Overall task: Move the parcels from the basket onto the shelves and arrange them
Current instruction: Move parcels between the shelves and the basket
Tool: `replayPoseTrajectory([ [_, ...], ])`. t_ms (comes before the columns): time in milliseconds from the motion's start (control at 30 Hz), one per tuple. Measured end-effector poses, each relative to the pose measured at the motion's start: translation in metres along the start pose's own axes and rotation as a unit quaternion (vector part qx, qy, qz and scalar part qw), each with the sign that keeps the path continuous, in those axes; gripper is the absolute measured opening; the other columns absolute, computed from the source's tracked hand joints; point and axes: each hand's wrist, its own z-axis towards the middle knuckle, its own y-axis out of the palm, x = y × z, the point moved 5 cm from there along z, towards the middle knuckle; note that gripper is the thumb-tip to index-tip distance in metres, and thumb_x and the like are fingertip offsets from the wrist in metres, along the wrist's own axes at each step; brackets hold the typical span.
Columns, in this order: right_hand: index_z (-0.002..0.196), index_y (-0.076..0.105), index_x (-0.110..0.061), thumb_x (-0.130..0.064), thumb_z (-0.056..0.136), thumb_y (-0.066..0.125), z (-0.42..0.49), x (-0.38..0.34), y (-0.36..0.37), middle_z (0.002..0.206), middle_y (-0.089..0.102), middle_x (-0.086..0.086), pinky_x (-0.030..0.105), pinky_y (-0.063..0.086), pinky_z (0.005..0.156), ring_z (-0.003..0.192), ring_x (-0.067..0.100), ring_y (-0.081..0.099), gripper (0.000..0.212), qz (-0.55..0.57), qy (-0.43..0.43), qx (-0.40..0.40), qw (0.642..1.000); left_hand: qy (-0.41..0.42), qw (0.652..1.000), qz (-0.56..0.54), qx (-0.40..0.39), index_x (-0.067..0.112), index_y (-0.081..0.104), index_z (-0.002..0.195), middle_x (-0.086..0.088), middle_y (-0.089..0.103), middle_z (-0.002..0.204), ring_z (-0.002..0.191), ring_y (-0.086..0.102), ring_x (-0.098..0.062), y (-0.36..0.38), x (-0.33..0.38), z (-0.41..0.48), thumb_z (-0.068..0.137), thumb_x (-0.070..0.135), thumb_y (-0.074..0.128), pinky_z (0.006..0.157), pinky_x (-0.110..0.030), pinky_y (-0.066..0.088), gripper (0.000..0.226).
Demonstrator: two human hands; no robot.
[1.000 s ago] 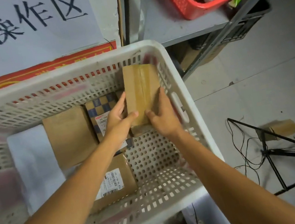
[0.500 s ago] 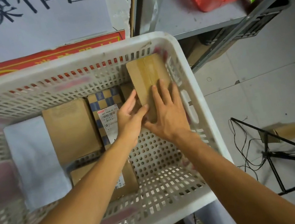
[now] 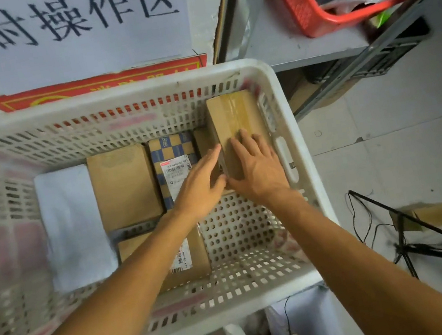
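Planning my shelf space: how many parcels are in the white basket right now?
5, perhaps more hidden: white soft parcel at left, plain brown box, checkered box, labelled box under the left forearm, taped box under both hands.

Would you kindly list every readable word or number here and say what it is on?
"临时操作区": white wall sign, first character partly cut off.
Yellow characters on red banner: hidden by the basket.
Checkered parcel label: blurred.
Lower parcel label: blurred.
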Motion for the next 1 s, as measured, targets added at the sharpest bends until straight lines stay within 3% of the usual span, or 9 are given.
replayPoseTrajectory([
  [133, 0.156, 0.005, -0.028, -0.056, 0.094, 0.048, -0.022, -0.028, -0.013, 0.164, -0.004, -0.001, 0.046, 0.001, 0.12, 0.15, 0.031, -0.009, 0.08, 0.043, 0.0, -0.05, 0.998, -0.007, 0.997, 0.064, -0.036, 0.037, 0.011, 0.152, 0.004, 0.015, 0.16, 0.146, 0.014, -0.014, -0.043, 0.008, -0.034, 0.097, 0.03, 0.051, 0.118, -0.036, 0.017, 0.068],
  [233, 0.156, 0.007, -0.025, -0.055, 0.097, 0.042, -0.038, -0.067, -0.032, 0.165, -0.002, 0.001, 0.044, 0.007, 0.121, 0.15, 0.03, -0.005, 0.076, 0.116, -0.016, -0.076, 0.99, -0.005, 0.994, 0.108, -0.032, 0.031, 0.013, 0.152, 0.002, 0.02, 0.159, 0.145, 0.019, -0.016, -0.096, 0.017, -0.068, 0.097, 0.028, 0.052, 0.118, -0.037, 0.021, 0.068],
  [433, 0.155, 0.018, -0.021, -0.049, 0.093, 0.056, -0.088, -0.181, -0.093, 0.162, 0.018, 0.005, 0.04, 0.008, 0.12, 0.148, 0.028, 0.011, 0.078, 0.123, -0.138, -0.043, 0.982, -0.031, 0.983, 0.176, 0.032, 0.026, 0.013, 0.153, -0.002, 0.018, 0.159, 0.146, 0.018, -0.019, -0.228, 0.028, -0.181, 0.097, 0.026, 0.052, 0.119, -0.038, 0.02, 0.068],
  [533, 0.154, 0.024, -0.023, -0.047, 0.092, 0.06, -0.124, -0.255, -0.12, 0.161, 0.02, 0.004, 0.047, 0.012, 0.122, 0.147, 0.028, 0.015, 0.076, 0.128, -0.198, -0.042, 0.971, -0.054, 0.966, 0.232, 0.099, 0.024, 0.019, 0.152, -0.006, 0.024, 0.157, 0.143, 0.025, -0.024, -0.293, 0.03, -0.257, 0.096, 0.025, 0.054, 0.113, -0.031, 0.023, 0.067],
  [633, 0.154, 0.024, -0.025, -0.054, 0.092, 0.056, -0.164, -0.337, -0.146, 0.163, 0.015, 0.006, 0.04, 0.012, 0.12, 0.15, 0.024, 0.012, 0.076, 0.131, -0.258, -0.034, 0.957, -0.103, 0.942, 0.284, 0.149, 0.033, 0.014, 0.152, -0.004, 0.005, 0.161, 0.147, 0.007, -0.028, -0.353, 0.032, -0.339, 0.097, 0.033, 0.051, 0.118, -0.042, 0.016, 0.067],
  [767, 0.154, 0.021, -0.033, -0.064, 0.087, 0.056, -0.218, -0.443, -0.173, 0.164, 0.01, 0.006, 0.038, 0.012, 0.12, 0.151, 0.022, 0.008, 0.082, 0.17, -0.337, -0.049, 0.925, -0.148, 0.921, 0.269, 0.239, 0.038, 0.012, 0.152, 0.001, -0.001, 0.162, 0.148, 0.005, -0.025, -0.42, 0.043, -0.449, 0.097, 0.033, 0.051, 0.117, -0.048, 0.02, 0.068],
  [900, 0.153, 0.02, -0.036, -0.062, 0.087, 0.057, -0.271, -0.534, -0.195, 0.163, 0.012, -0.001, 0.03, 0.019, 0.112, 0.149, 0.02, 0.014, 0.081, 0.211, -0.431, -0.096, 0.872, -0.162, 0.902, 0.193, 0.351, 0.036, 0.016, 0.151, 0.003, 0.012, 0.161, 0.147, 0.015, -0.02, -0.463, 0.059, -0.55, 0.097, 0.03, 0.053, 0.118, -0.044, 0.022, 0.066],
  [1000, 0.154, 0.02, -0.035, -0.054, 0.089, 0.061, -0.311, -0.592, -0.208, 0.162, 0.016, -0.003, 0.034, 0.021, 0.115, 0.149, 0.018, 0.016, 0.079, 0.228, -0.506, -0.13, 0.822, -0.184, 0.873, 0.154, 0.425, 0.035, 0.019, 0.15, 0.004, 0.022, 0.158, 0.144, 0.024, -0.017, -0.484, 0.065, -0.624, 0.095, 0.029, 0.056, 0.118, -0.037, 0.022, 0.067],
])
